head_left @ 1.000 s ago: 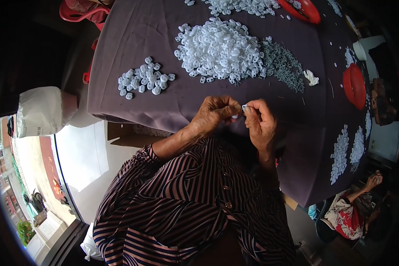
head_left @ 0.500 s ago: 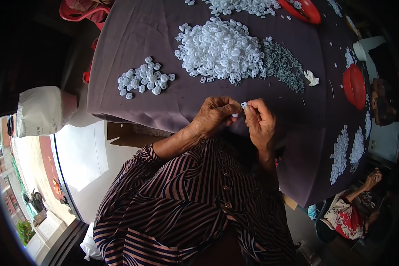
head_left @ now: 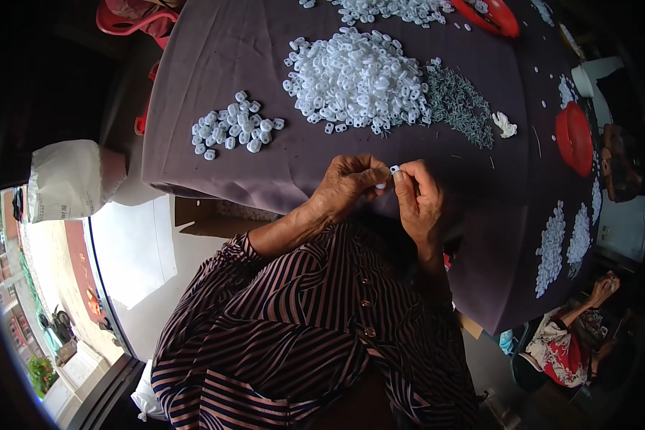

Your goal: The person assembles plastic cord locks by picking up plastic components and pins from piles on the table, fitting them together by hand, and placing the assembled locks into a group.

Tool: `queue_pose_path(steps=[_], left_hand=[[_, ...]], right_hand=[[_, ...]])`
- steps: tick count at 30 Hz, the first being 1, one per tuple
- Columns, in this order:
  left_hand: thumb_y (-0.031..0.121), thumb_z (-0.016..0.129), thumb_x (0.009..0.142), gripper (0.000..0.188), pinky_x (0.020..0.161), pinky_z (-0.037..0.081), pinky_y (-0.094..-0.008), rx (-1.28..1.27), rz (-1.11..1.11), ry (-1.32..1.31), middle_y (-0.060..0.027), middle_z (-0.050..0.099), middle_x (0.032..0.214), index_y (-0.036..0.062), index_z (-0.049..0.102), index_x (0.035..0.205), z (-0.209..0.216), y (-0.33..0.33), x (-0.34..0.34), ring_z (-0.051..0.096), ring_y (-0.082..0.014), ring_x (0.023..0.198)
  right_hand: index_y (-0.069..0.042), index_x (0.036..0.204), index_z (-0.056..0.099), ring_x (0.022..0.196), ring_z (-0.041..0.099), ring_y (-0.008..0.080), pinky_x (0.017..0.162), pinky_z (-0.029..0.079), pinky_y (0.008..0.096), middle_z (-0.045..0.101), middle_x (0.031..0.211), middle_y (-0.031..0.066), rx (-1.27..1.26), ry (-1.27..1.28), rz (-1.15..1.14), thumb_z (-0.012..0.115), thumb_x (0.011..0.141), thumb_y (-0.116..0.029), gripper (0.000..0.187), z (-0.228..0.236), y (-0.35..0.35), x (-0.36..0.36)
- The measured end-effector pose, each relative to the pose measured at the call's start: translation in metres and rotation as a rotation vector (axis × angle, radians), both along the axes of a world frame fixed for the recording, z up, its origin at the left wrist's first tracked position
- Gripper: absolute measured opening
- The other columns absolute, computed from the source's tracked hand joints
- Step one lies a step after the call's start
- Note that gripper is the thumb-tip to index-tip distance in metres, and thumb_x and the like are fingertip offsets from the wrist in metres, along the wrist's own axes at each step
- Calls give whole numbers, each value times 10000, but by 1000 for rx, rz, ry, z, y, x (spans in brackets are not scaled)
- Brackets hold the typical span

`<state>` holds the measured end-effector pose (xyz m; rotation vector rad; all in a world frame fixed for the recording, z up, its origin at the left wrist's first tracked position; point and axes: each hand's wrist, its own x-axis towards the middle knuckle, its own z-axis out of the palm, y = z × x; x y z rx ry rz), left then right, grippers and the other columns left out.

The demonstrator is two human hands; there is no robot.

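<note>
Close together at the table's near edge, both my hands are closed in a pinch. My right hand (head_left: 419, 201) grips a small white plastic piece with a dark hole (head_left: 394, 169) between thumb and forefinger. My left hand (head_left: 350, 185) has its thumb and finger pressed together right beside that piece. A second white piece (head_left: 380, 185) shows under the left fingertips, partly hidden. Beyond my hands lies a large heap of white oval pieces with holes (head_left: 355, 79). To its right spreads a pile of small grey pins (head_left: 462, 104). A smaller group of rounded white pieces (head_left: 236, 123) sits to the left.
A dark cloth covers the table (head_left: 279, 168). Right of the pins lies a crumpled white scrap (head_left: 504, 125). Red trays (head_left: 573, 140) and further white heaps (head_left: 550, 251) stand along the right. Another person's hand (head_left: 605, 287) shows at lower right. An open cardboard box (head_left: 208, 218) sits below the table edge.
My hands hold nearly the same pose and place, pinched around the small white pieces. The whole view has shifted very slightly.
</note>
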<state>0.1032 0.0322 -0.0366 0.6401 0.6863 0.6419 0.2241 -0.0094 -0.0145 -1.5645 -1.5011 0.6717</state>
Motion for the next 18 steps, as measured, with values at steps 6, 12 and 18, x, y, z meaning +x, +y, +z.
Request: queue_pose_path(steps=[6,12,18], left_hand=[[124,494,705,117,488,351,-191,82,16,27,-35,483,600,15,484,667,-4,1,3,430,-79,541],[105,485,721,100,538,370,-193,203,37,8,-32,492,661,6,489,730,-7,10,10,454,-82,586],[28,506,693,97,588,386,-192,303,86,12,-23,499,711,13,475,783,-6,9,12,469,-77,635]], right_hand=[[-2,691,451,468,411,127,431,336,226,429,563,59,68,-4,-10,453,698,-32,31,-6,1,1],[-20,680,453,416,337,20,369,270,151,423,514,-10,-105,337,-162,455,735,-130,123,-3,1,6],[-18,691,458,411,344,10,363,272,137,432,519,-11,-74,268,-97,462,735,-137,126,-1,4,20]])
